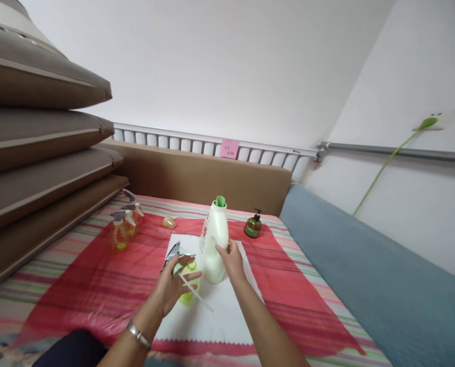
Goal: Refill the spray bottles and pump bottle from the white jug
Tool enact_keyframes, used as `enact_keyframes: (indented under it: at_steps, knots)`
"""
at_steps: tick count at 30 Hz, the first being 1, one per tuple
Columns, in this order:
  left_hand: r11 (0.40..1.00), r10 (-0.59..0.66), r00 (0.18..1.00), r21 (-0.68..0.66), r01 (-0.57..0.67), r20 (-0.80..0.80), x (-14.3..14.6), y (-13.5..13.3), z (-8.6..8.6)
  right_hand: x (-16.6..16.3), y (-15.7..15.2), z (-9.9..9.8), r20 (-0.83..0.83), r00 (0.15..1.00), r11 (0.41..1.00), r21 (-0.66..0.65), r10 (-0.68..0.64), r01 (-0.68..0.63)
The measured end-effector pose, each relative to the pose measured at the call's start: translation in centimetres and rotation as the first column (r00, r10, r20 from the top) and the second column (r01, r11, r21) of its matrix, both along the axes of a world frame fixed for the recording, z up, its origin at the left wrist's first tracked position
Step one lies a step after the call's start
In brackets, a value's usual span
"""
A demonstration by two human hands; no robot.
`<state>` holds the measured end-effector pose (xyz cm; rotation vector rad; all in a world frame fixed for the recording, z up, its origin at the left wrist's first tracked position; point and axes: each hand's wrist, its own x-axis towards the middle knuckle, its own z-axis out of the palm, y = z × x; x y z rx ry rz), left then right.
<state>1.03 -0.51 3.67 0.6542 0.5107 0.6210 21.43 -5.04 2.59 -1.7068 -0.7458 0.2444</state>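
My left hand (172,285) holds a trigger spray head (175,255), grey and pale green, with its thin white dip tube (200,298) hanging down to the right. Behind those fingers stands a yellow-green spray bottle (188,297) with its neck uncovered, partly hidden by the hand. My right hand (233,259) is closed round the handle side of a large pale green jug (216,229). The jug stands upright with its mouth uncapped and a green pouring spout showing inside. Both bottles are on a white scallop-edged cloth (212,323).
Several spray bottles (119,232) stand at the left on a red sheet (85,275). A small clear cap (169,222) lies behind the cloth; a green pump bottle (253,226) stands to the right. Stacked brown cushions (39,122) rise on the left, and a blue-grey padded board (357,250) runs along the right.
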Motion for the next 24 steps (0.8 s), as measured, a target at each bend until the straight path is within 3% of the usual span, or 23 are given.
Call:
enact_keyframes:
  at_steps: [4,8,18,21,24]
  knots:
    - [1.000,0.022,1.000,0.020,-0.022,-0.008,-0.1,-0.1,-0.1,-0.7,1.9,0.3,-0.010,1.000,0.999,-0.046,-0.012,0.012]
    - [0.999,0.016,1.000,0.035,-0.016,-0.001,0.0,0.0,-0.5,-0.3,1.2,1.6,0.008,0.998,0.996,-0.063,-0.062,0.063]
    - [1.000,0.004,1.000,0.020,-0.004,0.031,0.0,-0.2,-0.4,2.6,-10.1,9.0,0.216,0.975,0.972,-0.233,0.047,0.005]
    - [1.000,0.012,0.999,0.016,-0.012,0.032,0.1,-0.3,-0.3,3.4,-13.0,10.1,0.283,0.949,0.926,-0.378,0.138,-0.022]
    - [1.000,0.013,0.999,0.023,-0.014,0.037,0.1,-0.4,-0.1,3.7,-15.1,10.8,0.295,0.926,0.837,-0.546,0.234,-0.038]
